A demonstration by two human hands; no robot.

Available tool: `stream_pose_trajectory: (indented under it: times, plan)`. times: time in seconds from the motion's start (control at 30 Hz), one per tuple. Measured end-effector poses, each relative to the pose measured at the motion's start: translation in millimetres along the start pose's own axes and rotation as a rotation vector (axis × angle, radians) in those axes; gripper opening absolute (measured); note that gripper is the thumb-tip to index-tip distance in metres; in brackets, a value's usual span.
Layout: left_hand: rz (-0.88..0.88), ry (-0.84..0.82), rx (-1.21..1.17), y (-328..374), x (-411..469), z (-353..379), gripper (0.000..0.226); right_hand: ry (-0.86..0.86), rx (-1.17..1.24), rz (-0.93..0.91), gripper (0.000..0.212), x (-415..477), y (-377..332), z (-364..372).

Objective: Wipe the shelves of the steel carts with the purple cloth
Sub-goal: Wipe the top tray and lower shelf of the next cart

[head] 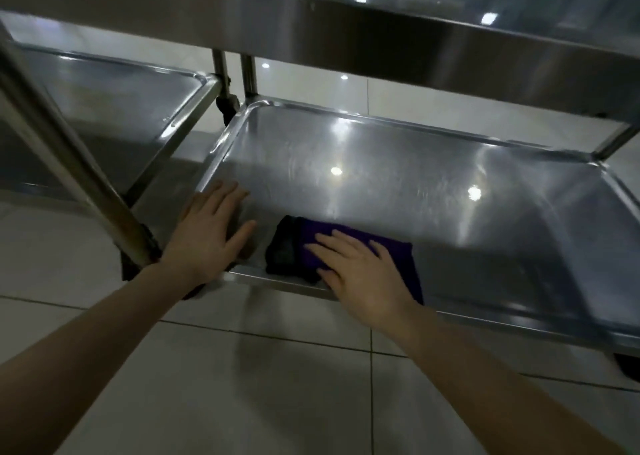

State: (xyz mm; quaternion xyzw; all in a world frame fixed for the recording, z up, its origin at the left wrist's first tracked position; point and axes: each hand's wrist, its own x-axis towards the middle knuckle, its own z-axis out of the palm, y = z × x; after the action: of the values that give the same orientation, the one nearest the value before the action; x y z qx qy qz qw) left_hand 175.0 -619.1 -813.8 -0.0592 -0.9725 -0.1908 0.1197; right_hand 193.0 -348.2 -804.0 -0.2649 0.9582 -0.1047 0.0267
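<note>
A folded purple cloth [349, 238] lies near the front edge of the bottom steel shelf [398, 163] of the cart in front of me. My right hand [360, 271] presses flat on the cloth with straight fingers. My left hand [211, 226] rests flat, fingers spread, on the shelf's front left corner, a little left of the cloth. The cloth's left end looks dark, almost black.
An upper shelf [381, 35] overhangs the bottom one. A second steel cart's low shelf [114, 101] stands to the left, with its slanted post [65, 163] close to my left wrist. Black casters sit at the corners. Pale floor tiles [242, 385] lie below.
</note>
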Motion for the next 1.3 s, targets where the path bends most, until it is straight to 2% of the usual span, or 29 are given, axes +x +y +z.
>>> stream_pose_trajectory:
  times: [0.07, 0.1, 0.2, 0.27, 0.33, 0.5, 0.57, 0.63, 0.7, 0.8, 0.87, 0.9, 0.97, 1.1, 1.17, 1.23, 1.3]
  plan:
    - [-0.021, 0.024, -0.046, -8, 0, -4, 0.061, 0.033, 0.009, 0.000, 0.043, 7, 27, -8]
    - [-0.040, 0.046, -0.037, -14, -2, -6, 0.061, 0.057, -0.003, 0.080, 0.043, 6, 49, -12]
    - [-0.051, 0.058, -0.004, -19, -6, -4, 0.057, 0.163, -0.019, 0.478, 0.043, -7, 94, -23]
    - [-0.041, 0.045, -0.016, -19, -4, 1, 0.057, 0.169, -0.023, 0.596, 0.044, -3, 83, -17]
    - [-0.068, 0.058, -0.041, -21, -3, 2, 0.057, 0.149, -0.052, 0.531, 0.045, 9, 46, -4]
    - [-0.075, 0.088, -0.110, -19, -5, 0, 0.064, 0.059, -0.014, 0.089, 0.045, 49, -66, 24]
    - [-0.105, 0.114, -0.147, -18, -4, -2, 0.063, 0.024, 0.042, 0.003, 0.044, 63, -79, 22]
    - [-0.101, 0.113, -0.188, -19, -5, -4, 0.061, 0.023, 0.064, -0.002, 0.044, 63, -59, 15]
    - [-0.078, 0.121, -0.200, -21, -7, -4, 0.060, 0.090, 0.023, 0.128, 0.044, 53, -20, 9]
    - [-0.112, 0.145, -0.208, -21, -6, 0, 0.058, 0.211, 0.015, 0.533, 0.044, 39, 37, -12]
    - [-0.152, 0.155, -0.194, -19, -2, 3, 0.058, 0.222, 0.050, 0.721, 0.047, 49, 44, -17]
    - [-0.167, 0.150, -0.183, -19, -1, 4, 0.057, 0.196, 0.052, 0.752, 0.049, 59, 35, -14]
    - [-0.192, 0.138, -0.179, -18, -1, 5, 0.056, 0.146, 0.024, 0.636, 0.049, 83, -1, 0]
    - [-0.207, 0.169, -0.237, -15, -2, 1, 0.054, 0.074, -0.018, 0.097, 0.049, 126, -91, 26]
    - [-0.210, 0.180, -0.292, -14, -3, -3, 0.052, 0.001, 0.013, -0.049, 0.050, 138, -96, 22]
    - [-0.205, 0.184, -0.321, -15, -4, -5, 0.054, 0.032, 0.008, -0.028, 0.047, 139, -65, 15]
    - [-0.209, 0.181, -0.353, -18, -5, -5, 0.052, 0.140, -0.062, 0.162, 0.045, 134, -12, 4]
